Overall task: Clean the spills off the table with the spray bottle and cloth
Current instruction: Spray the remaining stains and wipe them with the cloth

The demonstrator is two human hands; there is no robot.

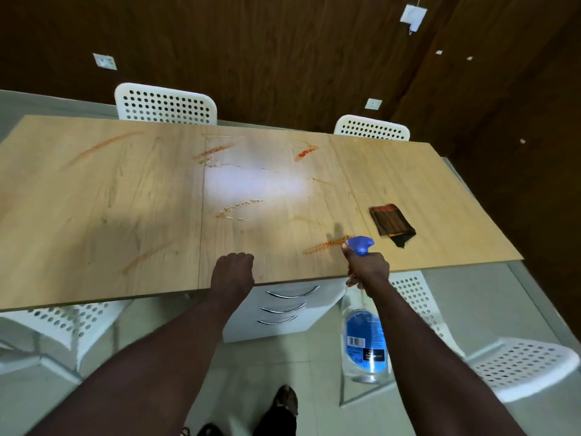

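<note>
The right hand (pixel 367 266) grips the spray bottle (pixel 364 338); the left hand (pixel 232 272) is curled, empty. Spray from here may fall short of the far streaks (pixel 213 151) at eleven o'clock.

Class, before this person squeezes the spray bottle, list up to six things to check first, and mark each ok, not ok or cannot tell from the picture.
1. Grip: right hand holds the spray bottle at its neck: ok.
2. Aim: nozzle faces the orange streak nearest it on the table: ok.
3. Trigger: finger on it: cannot tell.
4. Wiper: cloth lies on the table, right of the bottle: ok.
5. Spare hand: left hand curled at the table edge, holding nothing: ok.
6. Spills gone: not ok, several streaks remain.
</note>
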